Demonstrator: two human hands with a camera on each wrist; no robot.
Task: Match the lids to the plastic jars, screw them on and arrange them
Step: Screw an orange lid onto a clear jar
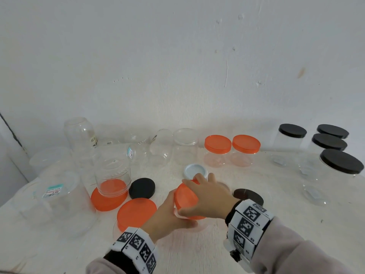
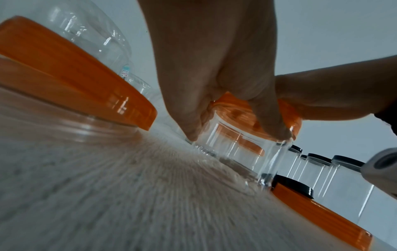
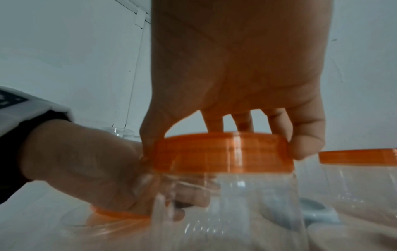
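1. The right hand [image 1: 207,196] is sitting directly on top of the orange lid [image 1: 185,196], fingers curled round its rim and gripping it.
2. The left hand [image 1: 167,212] is wrapping the small clear jar [image 3: 225,200] from the left side, holding it steady on the worktop [image 1: 217,244].
3. The jar is standing upright near the front centre, so its turning axis is running straight up under the right hand, which I judge to be the hand doing the screwing.
4. A price sticker [image 1: 51,191] on a big jar at left is showing "2.00"; other labels are too small to read.
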